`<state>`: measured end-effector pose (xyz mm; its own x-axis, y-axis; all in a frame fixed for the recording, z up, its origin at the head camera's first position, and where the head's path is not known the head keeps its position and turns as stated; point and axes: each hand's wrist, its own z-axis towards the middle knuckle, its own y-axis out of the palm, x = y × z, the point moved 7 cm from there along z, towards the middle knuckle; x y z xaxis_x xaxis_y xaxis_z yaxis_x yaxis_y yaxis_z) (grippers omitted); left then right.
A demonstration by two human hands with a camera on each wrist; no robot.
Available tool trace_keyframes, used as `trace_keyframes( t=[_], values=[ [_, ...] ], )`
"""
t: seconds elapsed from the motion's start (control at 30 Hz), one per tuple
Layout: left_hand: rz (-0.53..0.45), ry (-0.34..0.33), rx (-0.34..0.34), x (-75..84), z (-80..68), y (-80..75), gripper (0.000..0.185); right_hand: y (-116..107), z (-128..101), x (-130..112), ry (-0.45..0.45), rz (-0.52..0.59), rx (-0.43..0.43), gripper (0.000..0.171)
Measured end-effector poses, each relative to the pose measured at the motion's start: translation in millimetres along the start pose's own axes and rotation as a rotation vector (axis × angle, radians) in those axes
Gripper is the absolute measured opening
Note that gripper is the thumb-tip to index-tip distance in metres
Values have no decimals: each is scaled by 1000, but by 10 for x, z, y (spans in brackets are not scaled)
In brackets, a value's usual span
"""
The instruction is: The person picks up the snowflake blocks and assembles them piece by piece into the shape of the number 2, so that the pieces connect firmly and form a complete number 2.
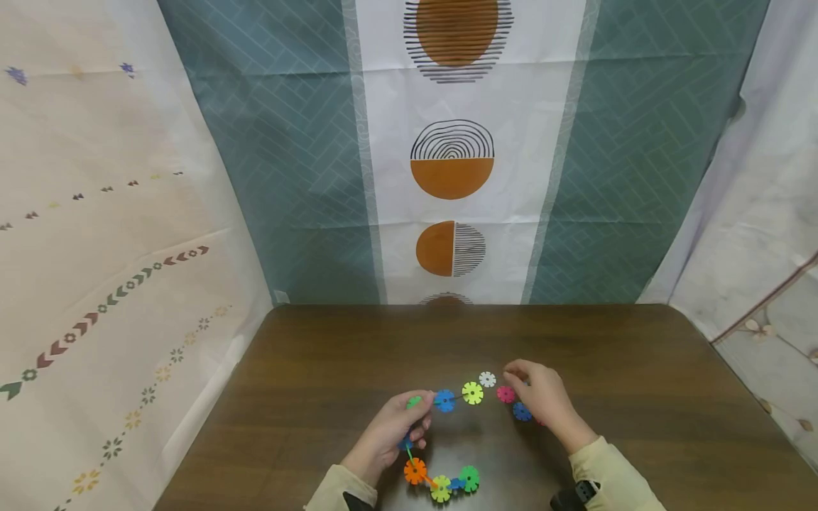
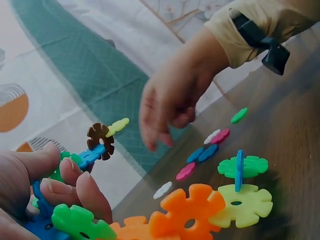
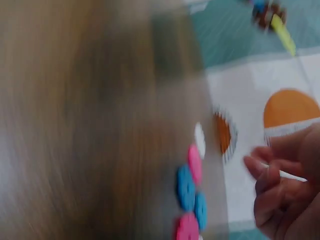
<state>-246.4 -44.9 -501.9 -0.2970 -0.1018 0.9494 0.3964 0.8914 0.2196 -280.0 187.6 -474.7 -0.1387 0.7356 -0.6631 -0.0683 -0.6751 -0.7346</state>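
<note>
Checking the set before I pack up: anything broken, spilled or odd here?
Nothing stands out. The left hand holds a chain of discs, loose discs lie flat on the table, and the right hand hovers over them.

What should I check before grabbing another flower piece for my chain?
1. Left hand grips the chain: ok.
2. Right hand holds nothing, fingers loose above the loose pieces: ok.
3. Loose pink piece lies flat on the table, close to the right hand: ok.
4. White piece lies apart from the others: ok.
5. Chain's joints pushed fully home: cannot tell.
</note>
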Motion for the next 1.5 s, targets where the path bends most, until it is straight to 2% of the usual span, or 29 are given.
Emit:
trace_keyframes(
  t=[0.07, 0.13, 0.2, 0.3, 0.43, 0.53, 0.6, 0.7, 0.8, 0.9, 0.97, 1.17, 1.3, 1.5],
  values=[
    [4, 7, 0, 4, -10, -24, 39, 18, 32, 44, -47, -190, -10, 17],
    [6, 7, -1, 1, -19, -42, 38, 81, 49, 77, -75, -304, -60, 20],
    [14, 6, -1, 0, -30, -51, 38, 141, 64, 94, -97, -379, -89, 22],
    [24, -3, -5, -8, -39, -54, 38, 197, 76, 94, -111, -418, -95, 27],
    [31, -5, -16, -9, -41, -42, 39, 201, 64, 77, -87, -360, -91, 32],
    [34, -3, -12, -9, -46, -47, 39, 191, 25, 41, -79, -264, -103, 26],
    [34, 2, -8, -8, -49, -52, 40, 182, -16, 1, -84, -170, -122, 19],
    [31, 6, -7, -11, -46, -62, 39, 163, -88, -88, -108, 33, -162, 7],
    [28, 15, -15, -5, -38, -64, 38, 138, -173, -185, -137, 243, -208, 10],
    [21, 23, -30, 6, -32, -58, 36, 97, -244, -261, -153, 336, -201, 14],
    [13, 31, -40, 19, -31, -49, 36, 66, -275, -291, -150, 350, -173, 13],
    [-10, 50, -74, 36, -30, -15, 34, 15, -315, -346, -174, 286, -96, 13],
    [-3, 44, -85, 22, -23, -7, 33, -6, -335, -422, -288, 202, -28, 11],
    [3, 26, -50, 0, -21, -17, 32, -21, -403, -546, -473, 61, 118, 12]
  ],
)
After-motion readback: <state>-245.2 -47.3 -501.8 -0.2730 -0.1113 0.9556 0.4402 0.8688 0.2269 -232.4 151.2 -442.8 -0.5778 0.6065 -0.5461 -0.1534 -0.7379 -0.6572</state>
